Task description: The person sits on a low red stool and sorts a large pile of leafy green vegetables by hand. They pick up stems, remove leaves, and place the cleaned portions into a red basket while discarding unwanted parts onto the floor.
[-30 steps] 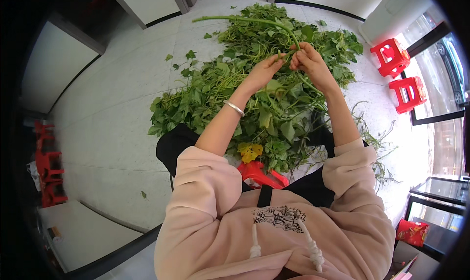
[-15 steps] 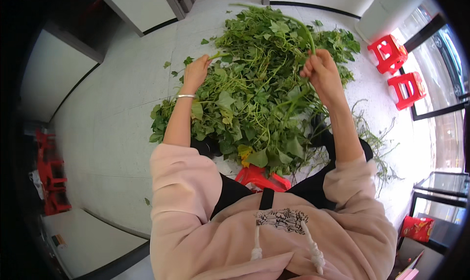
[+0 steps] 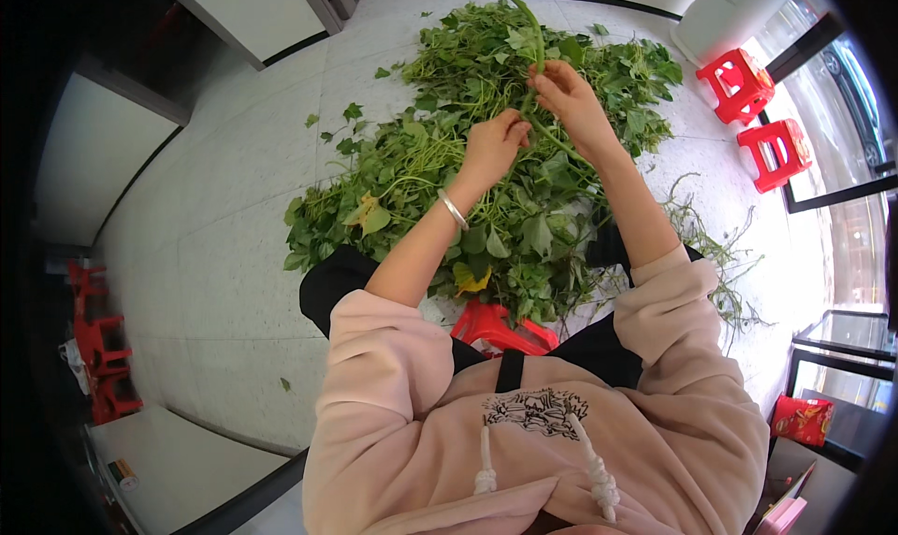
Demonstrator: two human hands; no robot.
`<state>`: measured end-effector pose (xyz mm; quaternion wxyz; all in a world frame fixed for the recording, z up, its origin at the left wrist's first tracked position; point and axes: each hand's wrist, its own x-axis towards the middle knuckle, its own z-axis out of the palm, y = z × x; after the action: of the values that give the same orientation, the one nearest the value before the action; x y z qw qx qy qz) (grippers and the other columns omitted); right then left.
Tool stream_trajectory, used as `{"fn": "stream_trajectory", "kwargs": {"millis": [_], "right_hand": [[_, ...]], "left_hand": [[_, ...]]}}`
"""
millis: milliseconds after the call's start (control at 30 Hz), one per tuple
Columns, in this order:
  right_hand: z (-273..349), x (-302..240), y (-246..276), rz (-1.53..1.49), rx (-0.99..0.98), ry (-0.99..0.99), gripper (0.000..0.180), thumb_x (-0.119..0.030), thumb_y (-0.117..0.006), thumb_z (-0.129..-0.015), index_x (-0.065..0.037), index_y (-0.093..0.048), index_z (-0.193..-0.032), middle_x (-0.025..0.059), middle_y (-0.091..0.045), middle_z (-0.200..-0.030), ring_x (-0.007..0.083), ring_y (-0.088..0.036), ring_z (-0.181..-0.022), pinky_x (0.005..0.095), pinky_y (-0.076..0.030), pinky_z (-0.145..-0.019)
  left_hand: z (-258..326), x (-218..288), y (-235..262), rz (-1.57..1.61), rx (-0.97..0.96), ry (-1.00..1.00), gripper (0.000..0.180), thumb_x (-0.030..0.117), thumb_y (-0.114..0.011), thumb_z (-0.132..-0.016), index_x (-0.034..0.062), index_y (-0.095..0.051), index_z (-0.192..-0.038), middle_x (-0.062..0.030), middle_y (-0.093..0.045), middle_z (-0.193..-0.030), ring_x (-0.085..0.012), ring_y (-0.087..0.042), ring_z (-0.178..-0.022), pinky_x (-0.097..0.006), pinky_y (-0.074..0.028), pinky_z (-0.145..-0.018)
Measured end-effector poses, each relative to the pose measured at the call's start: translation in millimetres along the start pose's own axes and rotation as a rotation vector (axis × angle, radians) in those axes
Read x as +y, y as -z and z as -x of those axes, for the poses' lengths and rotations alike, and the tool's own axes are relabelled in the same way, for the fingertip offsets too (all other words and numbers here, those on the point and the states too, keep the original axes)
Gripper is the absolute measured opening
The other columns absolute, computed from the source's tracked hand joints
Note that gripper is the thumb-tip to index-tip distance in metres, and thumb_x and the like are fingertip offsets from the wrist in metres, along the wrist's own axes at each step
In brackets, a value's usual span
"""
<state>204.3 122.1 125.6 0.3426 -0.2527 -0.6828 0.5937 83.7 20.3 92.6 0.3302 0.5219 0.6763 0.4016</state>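
A long green vine stem (image 3: 536, 39) rises past the far edge of the view, pinched by my right hand (image 3: 578, 112) above the pile. My left hand (image 3: 494, 150), with a silver bangle on its wrist, is just below and left of the right one, its fingers closed on the same stem's lower part. Side shoots run down from there toward my right forearm. Beneath both hands spreads a big heap of leafy green vines (image 3: 426, 175) on the floor, between and beyond my legs. A yellow leaf (image 3: 472, 279) lies at its near edge.
A red plastic stool (image 3: 488, 324) shows between my legs. Thin bare stems (image 3: 716, 240) lie on the floor at right. Two red stools (image 3: 774, 154) stand by the glass front, and more red stools (image 3: 98, 339) at far left. A red packet (image 3: 803, 419) sits at lower right.
My left hand has moved right, from the heap's left side to beside the right hand. My right hand has shifted left and slightly away from me with the stem.
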Motion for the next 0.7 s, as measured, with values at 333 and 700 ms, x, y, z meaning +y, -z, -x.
{"fn": "stream_trajectory", "kwargs": {"millis": [333,700], "right_hand": [[75,57,5,0.396,-0.043,-0.200,0.028,-0.027,-0.055,-0.089,0.000,-0.060,-0.095,0.0094,-0.065,-0.078,0.0171,-0.064,-0.074,0.0293,-0.047,-0.065],[69,51,37,0.847,-0.074,0.276,0.018,-0.023,-0.052,-0.089,-0.006,-0.055,-0.091,0.0146,-0.058,-0.076,0.0337,-0.058,-0.073,0.0425,-0.045,-0.063]], "left_hand": [[-6,-22,-15,0.192,0.236,-0.096,0.021,0.023,-0.045,-0.093,0.0031,-0.051,-0.093,-0.0072,-0.060,-0.073,-0.0163,-0.058,-0.067,-0.030,-0.046,-0.059],[1,0,35,-0.205,-0.053,-0.075,0.027,0.028,-0.045,-0.089,0.0055,-0.058,-0.081,-0.0082,-0.056,-0.067,-0.0231,-0.055,-0.066,-0.036,-0.042,-0.063]]}}
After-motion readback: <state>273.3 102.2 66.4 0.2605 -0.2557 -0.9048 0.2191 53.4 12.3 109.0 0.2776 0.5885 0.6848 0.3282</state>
